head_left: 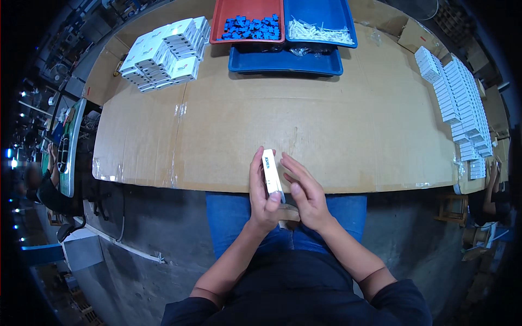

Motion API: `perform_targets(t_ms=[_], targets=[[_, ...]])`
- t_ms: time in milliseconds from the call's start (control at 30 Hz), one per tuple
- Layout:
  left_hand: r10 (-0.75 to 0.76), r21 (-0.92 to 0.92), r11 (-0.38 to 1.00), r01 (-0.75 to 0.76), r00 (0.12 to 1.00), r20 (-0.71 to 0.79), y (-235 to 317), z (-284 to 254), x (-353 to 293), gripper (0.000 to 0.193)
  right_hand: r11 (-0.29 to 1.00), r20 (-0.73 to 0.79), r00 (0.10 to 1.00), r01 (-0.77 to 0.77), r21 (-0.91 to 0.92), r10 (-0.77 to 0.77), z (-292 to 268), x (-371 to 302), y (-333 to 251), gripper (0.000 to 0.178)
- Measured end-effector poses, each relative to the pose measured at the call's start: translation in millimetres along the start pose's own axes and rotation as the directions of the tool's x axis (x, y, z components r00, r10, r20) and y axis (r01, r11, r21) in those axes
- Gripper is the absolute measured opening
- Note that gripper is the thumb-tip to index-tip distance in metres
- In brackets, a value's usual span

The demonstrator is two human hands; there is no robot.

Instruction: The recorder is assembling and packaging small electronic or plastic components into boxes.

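Note:
Over the table's near edge, my left hand (262,195) grips a small white box (272,173) with dark print, standing on its edge with a narrow side facing up. The thumb lies across the box's near end and the fingers run along its left side. My right hand (309,196) is just to the right of the box, apart from it, with its fingers stretched out and nothing in them. The box's lower part and left face are hidden by the left hand.
White boxes (157,51) are stacked at the far left, more white boxes (462,103) along the right edge. At the back stand a red tray (247,6) of blue parts (250,28), a blue tray (318,8) of white sticks (321,32), and a lower blue tray (285,64). Cardboard (234,125) covers the table.

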State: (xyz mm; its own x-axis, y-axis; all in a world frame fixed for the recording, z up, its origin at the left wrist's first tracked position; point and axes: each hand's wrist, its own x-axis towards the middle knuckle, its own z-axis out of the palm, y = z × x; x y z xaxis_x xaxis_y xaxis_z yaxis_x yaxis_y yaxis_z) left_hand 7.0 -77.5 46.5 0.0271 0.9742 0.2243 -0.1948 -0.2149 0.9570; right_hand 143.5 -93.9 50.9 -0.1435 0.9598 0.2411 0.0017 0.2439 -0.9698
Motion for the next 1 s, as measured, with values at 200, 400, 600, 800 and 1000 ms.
perform_targets(t_ms=[200,400,600,800,1000], targets=[[0.157,0.216,0.96,-0.177,0.982,0.107,-12.9,-5.7,-1.9,0.105,0.785,0.074,0.883,-0.448,0.429,0.464,11.1,3.7,-28.7,0.055],[0.212,0.419,0.885,-0.205,0.977,0.029,-4.5,0.3,-2.3,0.097,0.767,0.015,0.887,-0.408,0.494,0.462,25.3,-3.5,-23.8,0.059],[0.276,0.387,0.89,-0.241,0.961,-0.036,-11.2,1.4,-6.2,0.088,0.918,-0.082,0.946,-0.279,0.28,0.313,35.3,-15.8,-20.4,0.054],[0.312,0.339,0.899,-0.276,0.949,-0.054,-15.5,-0.3,-9.2,0.079,0.972,-0.073,0.975,-0.201,0.122,0.211,35.3,-19.2,-20.0,0.051],[0.29,0.275,0.924,-0.267,0.956,-0.047,-13.1,0.0,-9.4,0.079,0.978,-0.074,0.977,-0.193,0.08,0.199,31.8,-19.4,-22.2,0.05]])
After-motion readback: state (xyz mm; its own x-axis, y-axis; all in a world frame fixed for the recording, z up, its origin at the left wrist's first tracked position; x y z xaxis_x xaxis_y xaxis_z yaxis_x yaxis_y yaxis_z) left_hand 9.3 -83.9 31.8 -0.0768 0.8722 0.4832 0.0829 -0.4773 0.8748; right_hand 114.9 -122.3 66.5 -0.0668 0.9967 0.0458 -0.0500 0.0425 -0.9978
